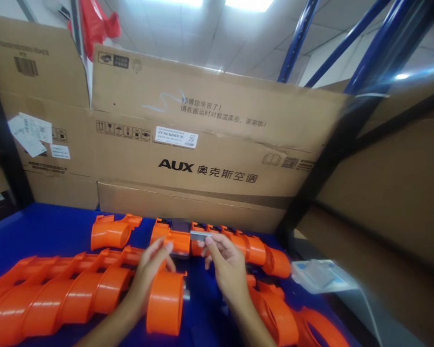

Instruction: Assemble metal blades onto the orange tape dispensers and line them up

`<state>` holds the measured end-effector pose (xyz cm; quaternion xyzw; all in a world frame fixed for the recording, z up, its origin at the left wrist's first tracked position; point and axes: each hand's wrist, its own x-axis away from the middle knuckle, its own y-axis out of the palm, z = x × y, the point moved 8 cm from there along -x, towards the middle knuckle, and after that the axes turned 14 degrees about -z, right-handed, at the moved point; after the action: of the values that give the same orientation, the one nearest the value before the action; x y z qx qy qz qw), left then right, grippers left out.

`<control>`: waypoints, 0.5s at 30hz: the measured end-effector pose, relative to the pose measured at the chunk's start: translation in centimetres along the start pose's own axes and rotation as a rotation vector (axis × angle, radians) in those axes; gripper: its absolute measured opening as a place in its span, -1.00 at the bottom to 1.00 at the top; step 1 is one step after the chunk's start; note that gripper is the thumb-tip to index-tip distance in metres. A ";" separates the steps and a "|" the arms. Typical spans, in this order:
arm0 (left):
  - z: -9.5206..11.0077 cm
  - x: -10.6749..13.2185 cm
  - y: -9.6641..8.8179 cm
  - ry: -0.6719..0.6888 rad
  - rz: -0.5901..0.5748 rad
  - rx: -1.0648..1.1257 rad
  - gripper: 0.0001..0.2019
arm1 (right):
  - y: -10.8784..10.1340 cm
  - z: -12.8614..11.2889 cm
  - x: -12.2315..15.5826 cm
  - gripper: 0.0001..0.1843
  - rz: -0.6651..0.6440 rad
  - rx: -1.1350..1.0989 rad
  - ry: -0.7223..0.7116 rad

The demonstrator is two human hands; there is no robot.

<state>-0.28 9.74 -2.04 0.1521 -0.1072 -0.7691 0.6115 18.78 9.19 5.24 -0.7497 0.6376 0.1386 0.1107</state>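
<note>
My left hand (154, 260) is closed on a small orange plastic part (180, 242), with the thumb along its left end. In my right hand (224, 260), a short flat grey metal strip (200, 235) is pinched between thumb and fingers. The strip's left end comes up against the orange part's right side; I cannot tell whether they are joined. Just below my left hand stands an orange plastic ring (165, 303), with silvery pins (186, 290) showing at its right side. Behind the held part is a dark flat piece (181, 225), partly covered.
Orange ring-shaped plastic parts (72, 299) line the blue table (7, 231) at left; another row (255, 249) runs behind my right hand. More rings (278, 313) lie at front right. A clear plastic box (321, 275) stands at right. Cardboard (130, 164) walls the back.
</note>
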 end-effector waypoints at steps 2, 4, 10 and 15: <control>0.3 0.0 0.1 0.020 -0.002 -0.022 -0.58 | 0.0 -0.1 0.0 -0.66 -0.003 0.009 -0.004; 0.7 0.1 0.3 0.032 -0.002 -0.043 -0.58 | 0.0 -0.1 -0.1 -0.65 -0.011 0.015 -0.009; 1.6 0.5 0.9 0.040 -0.001 -0.060 -0.60 | 0.2 -0.1 -0.1 -0.66 -0.041 0.053 -0.008; 2.2 0.9 1.5 0.048 -0.005 -0.041 -0.61 | 0.1 -0.1 0.1 -0.67 -0.018 0.123 -0.008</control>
<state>0.15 8.46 0.41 0.1581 -0.0762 -0.7686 0.6152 18.72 9.09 5.27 -0.7465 0.6377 0.1014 0.1604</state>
